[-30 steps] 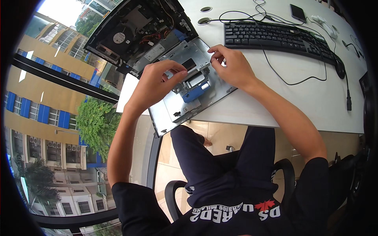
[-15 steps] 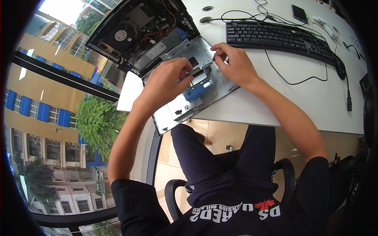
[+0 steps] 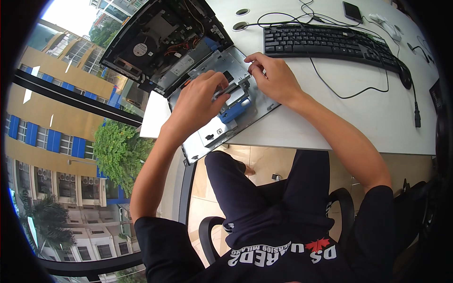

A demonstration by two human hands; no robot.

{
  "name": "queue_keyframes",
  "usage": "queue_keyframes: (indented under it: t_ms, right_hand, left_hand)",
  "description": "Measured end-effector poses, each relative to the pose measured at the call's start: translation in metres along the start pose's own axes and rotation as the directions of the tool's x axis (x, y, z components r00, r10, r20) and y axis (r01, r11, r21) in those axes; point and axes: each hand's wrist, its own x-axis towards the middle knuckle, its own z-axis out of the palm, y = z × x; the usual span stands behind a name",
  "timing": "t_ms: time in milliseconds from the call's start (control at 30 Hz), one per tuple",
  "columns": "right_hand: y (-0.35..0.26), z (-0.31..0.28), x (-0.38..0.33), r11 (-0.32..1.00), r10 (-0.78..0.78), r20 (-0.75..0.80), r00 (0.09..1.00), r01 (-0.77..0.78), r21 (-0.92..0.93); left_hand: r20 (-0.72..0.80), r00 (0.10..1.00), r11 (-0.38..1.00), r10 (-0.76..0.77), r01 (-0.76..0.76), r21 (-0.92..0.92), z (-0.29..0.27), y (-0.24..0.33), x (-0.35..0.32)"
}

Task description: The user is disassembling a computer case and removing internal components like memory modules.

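Note:
An opened desktop computer case (image 3: 165, 37) stands at the desk's left end, its fan, drive and coloured wires showing. Its metal side panel (image 3: 200, 141) lies folded out toward me. On that panel sits a silver drive bracket with a blue plastic part (image 3: 237, 111). My left hand (image 3: 200, 96) is closed on the bracket's upper left edge, thumb below and fingers above. At the panel's right edge, my right hand (image 3: 273, 78) has its fingers curled together beside the bracket's far end. Whatever those fingertips hold, if anything, is hidden.
On the white desk (image 3: 330, 125), a black keyboard (image 3: 325, 45) lies right of the case, with tangled cables over it. A black mouse (image 3: 405, 78), a plug (image 3: 417, 118) and a phone (image 3: 352, 12) lie farther right. A large window (image 3: 61, 137) borders the left.
The whole view has shifted slightly, moving the desk things a little left and up. My left hand keeps its grip, and my right fingers stay curled at the panel edge.

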Motion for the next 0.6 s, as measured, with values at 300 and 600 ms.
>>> queue_keyframes:
  t_ms: [300,600]
  right_hand:
    - [-0.001,-0.001,0.0,1.0,0.025,0.011,1.0,-0.025,0.01]
    - [0.001,0.001,0.0,0.999,0.034,-0.011,0.999,-0.033,0.021]
  left_hand:
    - [-0.019,0.999,0.988,-0.044,0.04,-0.149,-0.011,-0.006,-0.008]
    - [0.093,0.995,0.957,-0.042,0.067,-0.283,-0.005,-0.019,0.004]
